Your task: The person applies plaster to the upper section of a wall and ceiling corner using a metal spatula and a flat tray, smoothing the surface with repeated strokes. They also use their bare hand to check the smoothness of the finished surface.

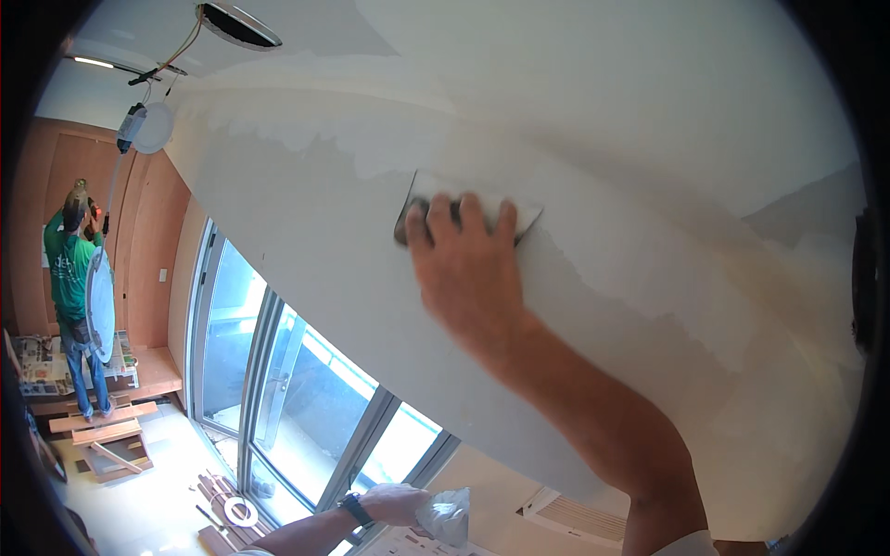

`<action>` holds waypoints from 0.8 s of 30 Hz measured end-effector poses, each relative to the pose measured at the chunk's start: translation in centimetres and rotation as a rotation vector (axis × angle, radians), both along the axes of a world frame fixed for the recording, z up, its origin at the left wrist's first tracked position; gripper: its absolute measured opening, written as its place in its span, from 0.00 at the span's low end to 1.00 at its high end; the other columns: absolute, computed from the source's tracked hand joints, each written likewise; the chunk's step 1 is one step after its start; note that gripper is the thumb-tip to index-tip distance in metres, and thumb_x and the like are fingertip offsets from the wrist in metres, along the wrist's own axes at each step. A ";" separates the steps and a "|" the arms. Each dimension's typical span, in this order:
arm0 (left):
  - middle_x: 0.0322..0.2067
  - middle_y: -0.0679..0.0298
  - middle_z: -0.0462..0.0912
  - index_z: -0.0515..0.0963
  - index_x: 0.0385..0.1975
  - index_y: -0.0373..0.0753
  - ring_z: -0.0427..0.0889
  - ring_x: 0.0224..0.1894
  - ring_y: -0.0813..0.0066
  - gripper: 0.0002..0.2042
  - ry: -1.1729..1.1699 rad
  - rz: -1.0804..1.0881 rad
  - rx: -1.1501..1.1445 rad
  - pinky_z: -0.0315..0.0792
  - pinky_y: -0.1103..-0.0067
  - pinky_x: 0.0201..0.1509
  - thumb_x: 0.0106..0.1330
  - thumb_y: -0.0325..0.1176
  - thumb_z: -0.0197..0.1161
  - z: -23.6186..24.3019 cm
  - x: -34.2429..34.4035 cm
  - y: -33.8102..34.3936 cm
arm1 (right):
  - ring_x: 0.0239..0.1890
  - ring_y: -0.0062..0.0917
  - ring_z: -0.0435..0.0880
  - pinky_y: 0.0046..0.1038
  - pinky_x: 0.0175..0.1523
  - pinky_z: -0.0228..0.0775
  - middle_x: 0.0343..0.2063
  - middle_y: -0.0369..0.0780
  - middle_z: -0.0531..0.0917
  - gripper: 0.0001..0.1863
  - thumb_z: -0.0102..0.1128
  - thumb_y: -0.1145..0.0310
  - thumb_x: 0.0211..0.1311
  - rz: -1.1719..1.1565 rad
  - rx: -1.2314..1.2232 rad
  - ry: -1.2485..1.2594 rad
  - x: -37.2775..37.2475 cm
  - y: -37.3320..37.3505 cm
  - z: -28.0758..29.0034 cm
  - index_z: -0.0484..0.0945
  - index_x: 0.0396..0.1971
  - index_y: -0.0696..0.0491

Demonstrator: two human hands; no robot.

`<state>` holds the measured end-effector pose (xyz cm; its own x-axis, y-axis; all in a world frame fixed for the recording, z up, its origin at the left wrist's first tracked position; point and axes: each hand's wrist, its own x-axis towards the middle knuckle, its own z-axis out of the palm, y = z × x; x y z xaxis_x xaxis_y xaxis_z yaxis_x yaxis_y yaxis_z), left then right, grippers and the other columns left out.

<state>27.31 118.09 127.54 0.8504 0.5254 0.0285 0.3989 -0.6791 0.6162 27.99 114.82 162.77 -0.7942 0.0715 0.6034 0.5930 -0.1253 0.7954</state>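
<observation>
My right hand (471, 273) reaches up and holds a filling knife (432, 188), its wide flat blade pressed against the white ceiling surface (352, 222). The fingers lie bent over the knife, and its dark handle edge shows beside them. Around the blade, patches of greyish filler (371, 153) with ragged edges spread over the surface. Low in the view, my left hand (397, 505), with a dark watch on the wrist, is closed around a pale, crumpled, plastic-looking lump (447, 517). What is inside the plastic cannot be made out.
A person in a green shirt (69, 269) stands on a wooden stool (116, 445) at a wooden wall (153, 250). Glass doors (315, 398) run below the ceiling. Wood strips (227, 505) lie on the floor. Wires (181, 51) hang near a ceiling opening (239, 26).
</observation>
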 end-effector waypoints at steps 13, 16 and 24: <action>0.45 0.55 0.88 0.79 0.52 0.35 0.87 0.48 0.59 0.29 0.043 0.052 -0.076 0.77 0.65 0.54 0.60 0.50 0.78 -3.8 -1.7 0.3 | 0.59 0.40 0.78 0.61 0.61 0.67 0.57 0.43 0.81 0.22 0.63 0.68 0.63 0.013 0.011 -0.005 1.0 0.0 4.5 0.82 0.59 0.50; 0.46 0.56 0.88 0.79 0.52 0.35 0.87 0.48 0.59 0.29 0.041 0.057 -0.090 0.77 0.65 0.55 0.60 0.50 0.78 -3.2 -2.1 -0.2 | 0.60 0.40 0.78 0.61 0.61 0.67 0.57 0.43 0.81 0.23 0.63 0.69 0.63 0.010 0.011 -0.005 0.9 0.8 5.0 0.82 0.59 0.50; 0.45 0.55 0.88 0.79 0.53 0.35 0.87 0.48 0.58 0.29 0.033 0.057 -0.106 0.77 0.65 0.54 0.60 0.50 0.79 -3.6 -2.0 0.3 | 0.60 0.39 0.78 0.61 0.62 0.67 0.58 0.42 0.81 0.23 0.63 0.69 0.63 -0.003 0.014 0.007 1.1 0.9 5.0 0.81 0.60 0.50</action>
<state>25.34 118.41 123.95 0.8187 0.5713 -0.0575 0.4561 -0.5863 0.6695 29.13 115.75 167.76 -0.7897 0.0657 0.6100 0.5982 -0.1378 0.7894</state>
